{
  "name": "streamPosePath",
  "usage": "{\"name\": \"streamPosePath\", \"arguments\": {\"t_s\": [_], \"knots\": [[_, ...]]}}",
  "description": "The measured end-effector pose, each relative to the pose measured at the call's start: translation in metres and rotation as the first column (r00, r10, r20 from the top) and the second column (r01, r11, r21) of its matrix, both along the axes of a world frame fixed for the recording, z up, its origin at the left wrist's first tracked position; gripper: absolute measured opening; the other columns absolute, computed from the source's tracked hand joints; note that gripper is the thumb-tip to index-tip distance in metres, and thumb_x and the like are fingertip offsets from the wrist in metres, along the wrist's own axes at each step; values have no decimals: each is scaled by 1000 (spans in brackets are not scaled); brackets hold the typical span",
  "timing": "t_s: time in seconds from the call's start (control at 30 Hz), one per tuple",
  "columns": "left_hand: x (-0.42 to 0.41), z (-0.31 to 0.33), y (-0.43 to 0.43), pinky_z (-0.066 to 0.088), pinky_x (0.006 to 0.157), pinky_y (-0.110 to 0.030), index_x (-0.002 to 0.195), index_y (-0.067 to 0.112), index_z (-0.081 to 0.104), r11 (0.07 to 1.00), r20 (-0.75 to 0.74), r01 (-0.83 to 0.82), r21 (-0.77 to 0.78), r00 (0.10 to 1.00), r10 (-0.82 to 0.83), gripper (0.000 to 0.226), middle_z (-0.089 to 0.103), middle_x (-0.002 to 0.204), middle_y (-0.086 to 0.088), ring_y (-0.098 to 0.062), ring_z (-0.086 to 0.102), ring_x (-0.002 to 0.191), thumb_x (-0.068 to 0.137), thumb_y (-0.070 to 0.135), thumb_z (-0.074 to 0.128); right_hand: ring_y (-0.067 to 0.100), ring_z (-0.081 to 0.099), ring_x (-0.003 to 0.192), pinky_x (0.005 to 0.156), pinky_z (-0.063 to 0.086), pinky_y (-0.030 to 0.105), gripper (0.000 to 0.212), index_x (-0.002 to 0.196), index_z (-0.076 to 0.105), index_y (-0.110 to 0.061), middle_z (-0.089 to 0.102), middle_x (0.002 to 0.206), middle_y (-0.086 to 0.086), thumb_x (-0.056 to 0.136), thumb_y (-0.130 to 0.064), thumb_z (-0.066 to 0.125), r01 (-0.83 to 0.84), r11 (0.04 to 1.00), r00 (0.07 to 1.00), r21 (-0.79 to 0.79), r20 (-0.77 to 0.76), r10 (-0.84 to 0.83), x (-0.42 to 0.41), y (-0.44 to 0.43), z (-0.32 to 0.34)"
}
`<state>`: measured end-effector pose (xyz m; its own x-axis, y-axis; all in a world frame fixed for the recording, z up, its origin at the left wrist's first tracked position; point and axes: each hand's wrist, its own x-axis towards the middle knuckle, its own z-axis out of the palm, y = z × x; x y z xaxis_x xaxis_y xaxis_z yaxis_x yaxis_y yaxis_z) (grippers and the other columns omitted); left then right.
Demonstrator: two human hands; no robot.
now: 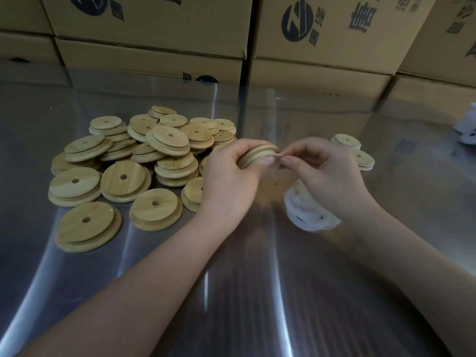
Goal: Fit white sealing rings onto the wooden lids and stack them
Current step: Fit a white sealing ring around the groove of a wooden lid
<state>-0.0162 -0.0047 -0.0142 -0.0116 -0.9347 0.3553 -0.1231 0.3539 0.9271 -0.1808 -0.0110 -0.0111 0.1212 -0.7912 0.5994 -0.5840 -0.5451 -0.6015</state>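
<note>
Stacked cardboard boxes (154,47) printed with dark logos and characters fill the background from ten to two o'clock, their tops cut off by the frame. In front of them lies a shiny metal table (257,292) whose glare and streaked reflections blur its far edge. At about ten o'clock from the hands sits a loose heap of lids (144,150), round wooden discs with a small centre hole, overlapping so that many are half hidden. The left hand (229,176) holds one lid (257,154) above the table, tilted nearly on edge, fingers curled round its rim and the thumb pressed on the near side; most of the lid's face is hidden behind the fingers. At three o'clock of that lid the right hand (324,173) pinches a thin pale ring (278,156) between thumb and forefinger at the lid's edge. How far the ring sits round the lid cannot be told. Under the right wrist, at five o'clock from the lid, lies a heap of rings (306,212), white and blurred, partly covered by the hand. Beyond the right hand at two o'clock rest two lids (346,141) with white bands, partly hidden by the knuckles. White things (467,130) at the right edge are cut off and unclear.
</note>
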Motion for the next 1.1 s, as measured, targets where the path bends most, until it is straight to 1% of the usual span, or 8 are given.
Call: {"name": "streamPosePath", "arguments": {"t_s": [0.1,0.2,0.4,0.53,0.63,0.77,0.87,1.1], "knots": [[0,0,-1,50,86,-19,102,20,74,999,98,-4,-47,995,9,20,71,92,12,1,63,91,84,10,73,6,66,75,74,50,19,24,79,67,-31,70,77,-11,84,-8,71,20,1000,996,10,-87,-19,-6,-3,3],[0,1,-2,51,86,-21,101,20,74,997,148,3,-71,989,8,20,71,91,12,-1,64,90,83,11,74,8,63,73,68,46,14,15,80,70,-21,68,73,-10,83,-6,71,35,997,979,-64,-199,-47,-10,-3,4],[5,0,-1,50,86,-20,100,23,73,995,217,31,-100,976,-9,22,70,91,16,1,63,91,83,7,73,23,62,63,64,45,32,3,80,72,-7,69,70,5,82,-4,72,25,978,946,-205,-311,-90,-9,-3,1],[3,0,3,49,81,-16,101,19,69,991,236,55,-120,971,-25,20,67,92,13,1,62,90,84,8,72,20,65,69,68,50,31,1,81,74,-8,70,74,1,81,-8,73,-12,987,982,-161,-187,-18,-11,-1,2],[1,-1,3,50,88,-26,109,19,70,991,239,55,-120,971,-25,24,67,101,7,-5,61,97,85,18,73,11,65,74,70,52,27,1,83,74,-11,69,78,-5,82,-12,74,-78,986,991,-146,-123,61,-7,1,3],[2,-1,2,52,89,-29,105,19,74,999,65,37,-39,997,-34,20,70,98,7,-4,64,96,85,17,73,13,67,78,73,55,30,5,88,74,-11,71,82,-2,83,-12,76,-100,988,992,-117,-85,90,-4,0,0],[2,0,0,55,88,-33,98,22,74,1000,-40,30,-4,999,-30,15,72,92,11,-1,65,91,86,14,73,14,69,81,77,57,31,9,90,73,-16,73,85,-4,83,-10,75,-103,995,993,-12,51,103,-3,0,-3],[1,-2,0,57,87,-41,91,27,70,998,-78,56,13,995,-55,13,70,89,12,-3,65,90,87,15,71,12,70,79,75,54,23,17,83,72,-26,72,80,-9,83,-9,74,-104,995,982,0,158,102,3,2,-4]]}}
